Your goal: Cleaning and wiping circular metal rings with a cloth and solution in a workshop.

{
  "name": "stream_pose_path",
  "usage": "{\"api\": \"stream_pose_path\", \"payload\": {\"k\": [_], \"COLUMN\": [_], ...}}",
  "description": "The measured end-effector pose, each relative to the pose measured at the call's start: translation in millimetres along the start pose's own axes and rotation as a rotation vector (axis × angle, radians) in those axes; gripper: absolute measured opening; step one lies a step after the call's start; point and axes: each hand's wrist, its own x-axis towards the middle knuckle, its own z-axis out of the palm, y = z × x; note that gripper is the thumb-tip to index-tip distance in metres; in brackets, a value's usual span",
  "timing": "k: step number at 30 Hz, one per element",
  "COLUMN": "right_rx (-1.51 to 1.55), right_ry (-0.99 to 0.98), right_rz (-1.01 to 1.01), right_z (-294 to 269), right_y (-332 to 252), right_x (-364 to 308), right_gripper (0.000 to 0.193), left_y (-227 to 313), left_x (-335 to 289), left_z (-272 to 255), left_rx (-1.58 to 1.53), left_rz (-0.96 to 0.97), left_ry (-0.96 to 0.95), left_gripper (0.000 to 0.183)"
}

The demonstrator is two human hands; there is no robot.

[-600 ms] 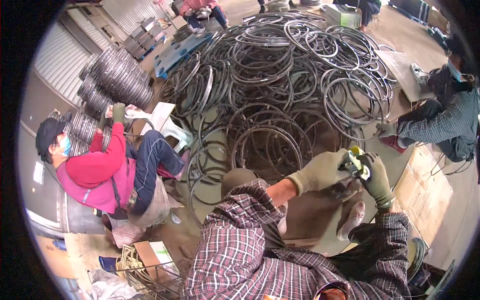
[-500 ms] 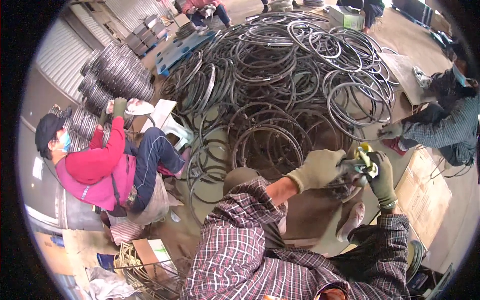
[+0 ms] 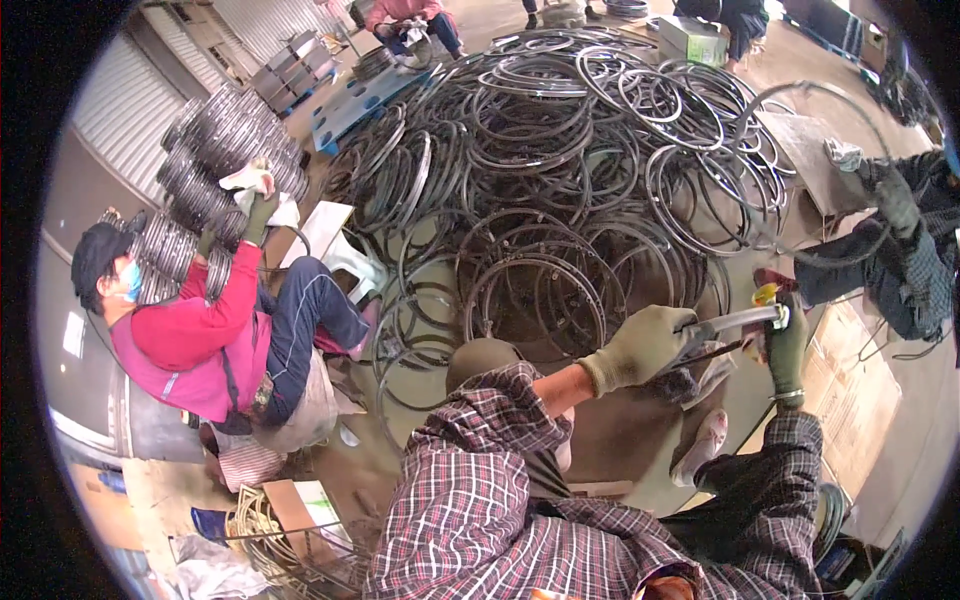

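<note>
Two gloved hands meet over one thin grey metal rim (image 3: 735,322) in the head view, our only view: our left hand (image 3: 640,347), in a pale knit glove, is curled tight around the rim's near end, while our right hand (image 3: 787,345), in a darker green glove, is closed on a small yellow-and-red tool (image 3: 765,295) pressed at the rim's far end. The rim sits raised between us and the big heap of grey metal hoops (image 3: 590,160) on the floor, clear of it. To do this well, we judge, we should keep the left grip firm so the rim cannot twist, and hold the tool square to the metal. A person in a red jacket (image 3: 190,340) sits well apart on our left, and another person's sleeve (image 3: 900,250) reaches in on the right
</note>
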Motion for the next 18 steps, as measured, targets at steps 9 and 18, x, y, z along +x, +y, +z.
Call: {"api": "stream_pose_path", "payload": {"k": [9,18], "right_rx": [-0.068,-0.363], "right_ry": [-0.067,-0.067], "right_rz": [-0.156,-0.408], "right_z": [13,32], "right_y": [-34,-65], "right_x": [-6,-21], "right_gripper": [0.043,0.042], "left_y": [-2,-5], "left_x": [-13,-13], "left_z": [7,12], "left_rx": [0.064,-0.094], "left_rz": [0.042,-0.011], "left_ry": [0.035,-0.010], "left_gripper": [0.027,0.029]}}
